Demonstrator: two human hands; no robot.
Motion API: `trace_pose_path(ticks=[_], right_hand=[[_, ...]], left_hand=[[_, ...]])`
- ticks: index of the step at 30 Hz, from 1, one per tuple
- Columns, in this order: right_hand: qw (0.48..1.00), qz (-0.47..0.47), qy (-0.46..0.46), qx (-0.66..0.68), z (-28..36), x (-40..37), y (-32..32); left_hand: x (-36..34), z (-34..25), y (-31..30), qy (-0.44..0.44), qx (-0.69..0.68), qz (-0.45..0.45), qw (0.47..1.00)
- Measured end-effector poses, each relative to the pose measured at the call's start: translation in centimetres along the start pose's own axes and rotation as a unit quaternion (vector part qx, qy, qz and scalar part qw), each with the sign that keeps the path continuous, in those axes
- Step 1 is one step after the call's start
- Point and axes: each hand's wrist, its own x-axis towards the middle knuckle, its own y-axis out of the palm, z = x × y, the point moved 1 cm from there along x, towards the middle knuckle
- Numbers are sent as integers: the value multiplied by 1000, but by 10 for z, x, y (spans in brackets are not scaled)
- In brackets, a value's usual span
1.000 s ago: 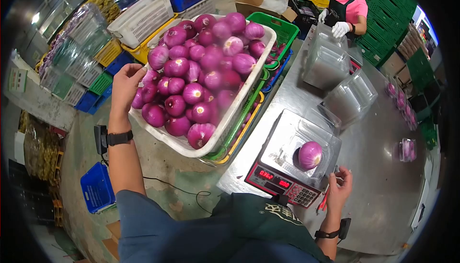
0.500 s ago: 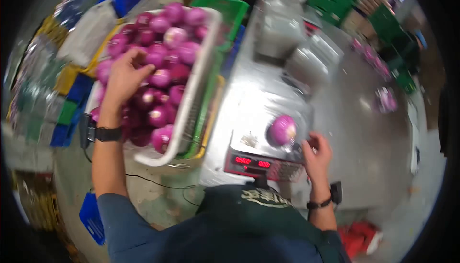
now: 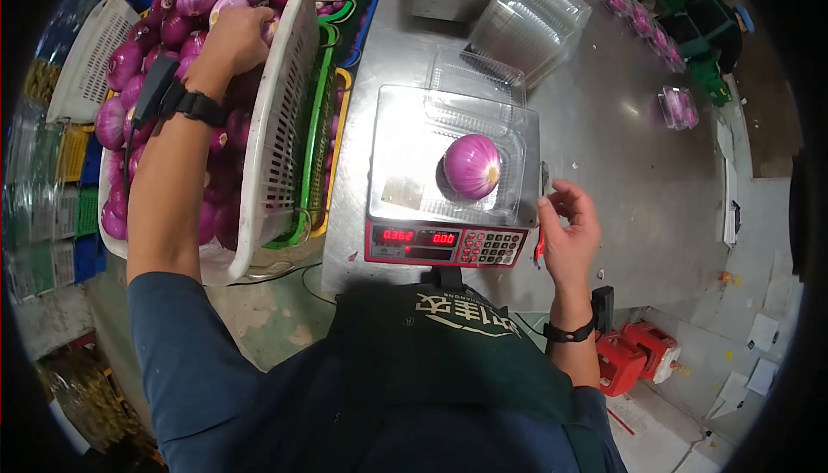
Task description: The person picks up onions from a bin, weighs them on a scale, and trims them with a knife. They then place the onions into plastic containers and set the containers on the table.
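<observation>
My left hand (image 3: 235, 42) is in the white crate (image 3: 278, 141), its fingers curled around a purple-red onion (image 3: 272, 30) at the crate's right side. Part of that onion is hidden by the hand. One large peeled onion (image 3: 472, 167) sits in a clear plastic clamshell box (image 3: 511, 195), lid raised, on the scale (image 3: 414, 162). Its red display (image 3: 399, 236) reads 0.362. Just right of the scale, my right hand (image 3: 571, 230) is open, thumb and forefinger apart, holding nothing. Beside its thumb lies a small red-handled tool (image 3: 540, 250), partly covered.
Stacks of clear boxes (image 3: 530, 29) stand at the back of the metal table (image 3: 638, 180). Packed onions (image 3: 679, 108) lie at the far right. A green crate (image 3: 317, 141) stands between the white crate and table. Red containers (image 3: 634, 357) are on the floor.
My left hand has gone from above the onions to gripping one near the crate's right side. The view has shifted and sharpened. My right hand stays beside the scale.
</observation>
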Motion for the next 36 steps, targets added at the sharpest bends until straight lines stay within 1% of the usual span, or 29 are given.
trace_pose_path(ticks=[1,3,4,5,6,7,9,10,11,13,15,17,18,19,20,21,22,23,24,25,26,27,28,29,30,31,33,35,36], right_hand=[[999,25,-21,-15,7,3,7],[998,45,-50,-22,24,9,23],[991,67,-99,-61,36,13,34],[980,87,-149,-97,45,20,45],[963,111,-193,-152,46,25,54],[963,106,-204,-138,50,27,63],[937,123,-195,-264,58,25,80],[934,153,-160,-281,57,25,86],[935,153,-170,-272,56,25,91],[952,152,-106,-243,47,25,99],[956,136,-121,-231,31,29,99],[968,141,-163,-129,24,30,91],[968,139,-165,-128,24,30,86],[981,130,-129,-62,23,29,80],[989,120,-92,3,22,27,72],[989,116,-90,1,27,25,64],[984,133,-10,118,35,23,55],[959,147,67,234,39,22,48],[946,143,80,279,36,22,42],[947,137,81,279,36,19,36],[918,142,114,352,37,16,31],[882,148,146,423,39,13,27],[882,142,147,425,39,11,23],[864,148,157,455,39,9,19],[845,155,167,484,38,7,16],[845,150,168,485,36,7,14],[825,151,170,517,32,5,12],[816,148,175,530,30,4,9],[807,147,179,543,30,4,8]], left_hand=[[-3,3,0,2,3,-2,1000],[-16,9,-11,-82,-90,-92,988],[-20,12,-29,-150,-169,-74,971],[-32,-5,-52,-251,-365,-77,893],[-39,3,-55,-260,-543,-73,795],[-48,4,-62,-255,-700,-65,665],[-75,-11,-85,-192,-828,-64,523],[-87,-22,-95,-171,-851,-61,492],[-99,-33,-101,-152,-874,-57,459],[-123,-52,-104,-161,-895,-62,412],[-140,-69,-99,-166,-916,-56,361],[-150,-92,-96,-178,-925,-73,327],[-153,-108,-100,-185,-936,-87,288],[-158,-115,-92,-151,-941,-67,295],[-161,-124,-88,-144,-946,-62,283],[-161,-135,-84,-136,-951,-55,272],[-161,-144,-79,-131,-958,-39,253],[-160,-158,-78,-132,-962,-27,236],[-160,-167,-75,-133,-964,-14,229],[-162,-176,-70,-135,-966,-1,222],[-162,-184,-66,-147,-957,5,248],[-162,-193,-65,-146,-957,10,249],[-163,-202,-63,-155,-962,22,226],[-164,-210,-62,-165,-965,35,201],[-163,-216,-59,-173,-961,42,211],[-164,-219,-56,-173,-961,47,211],[-166,-224,-48,-163,-962,77,204],[-166,-229,-43,-144,-966,83,198],[-166,-233,-42,-140,-970,75,182]])
